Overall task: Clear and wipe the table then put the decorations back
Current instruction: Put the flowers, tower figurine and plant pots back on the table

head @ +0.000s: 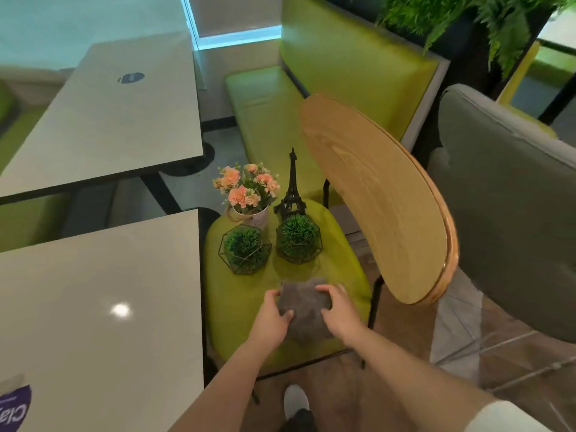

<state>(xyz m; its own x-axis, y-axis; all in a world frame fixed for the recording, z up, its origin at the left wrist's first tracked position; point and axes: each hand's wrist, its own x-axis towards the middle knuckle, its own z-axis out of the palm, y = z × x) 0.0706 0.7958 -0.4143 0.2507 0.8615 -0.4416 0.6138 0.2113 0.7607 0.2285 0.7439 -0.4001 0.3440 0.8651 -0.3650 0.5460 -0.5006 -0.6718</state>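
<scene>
A grey folded cloth [304,310] lies on the green chair seat [237,300]. My left hand [272,316] grips its left side and my right hand [338,310] grips its right side. Behind the cloth on the same seat stand two green ball plants in black wire frames [246,249] [297,238], a white pot of pink flowers [247,194] and a black Eiffel tower model [291,188]. The grey table [93,307] is to the left of the chair, bare except for a purple sticker [14,408] at its near corner.
The chair's wooden backrest [383,198] curves up on the right. A second grey table [124,113] stands farther back left. A green bench [311,98] and a grey padded chair [511,188] sit behind and right. My shoe [296,400] is on the floor below.
</scene>
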